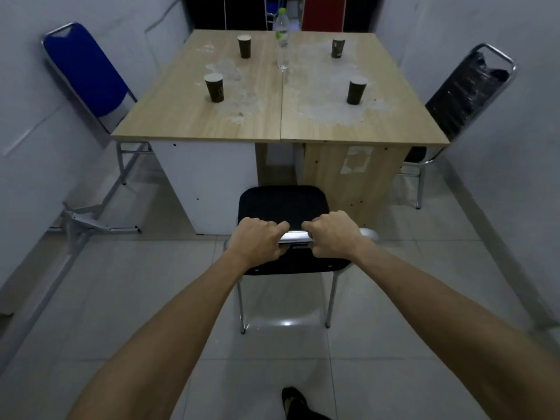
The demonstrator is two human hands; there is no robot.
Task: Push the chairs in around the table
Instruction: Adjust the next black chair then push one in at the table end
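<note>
From the head view, the left hand (257, 239) and right hand (331, 236) wrap closed fingers around the black chair (280, 204)'s chrome top rail; it stands just short of the wooden table (212, 122). The near chair's push is in hand, likely needing a straight shove toward the gap between the table's supports.

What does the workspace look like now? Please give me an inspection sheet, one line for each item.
Surface: wooden table, whitish stains on top.
Job's things: black chair stands short of the table; blue chair, wrapped black chair at the sides; red chair and another at the far end.
Clutter: four dark paper cups; one water bottle.
Hands: left hand and right hand closed on the black chair's backrest.
Cables: nothing seen.
Surroundings: pale walls, tiled floor.
</note>
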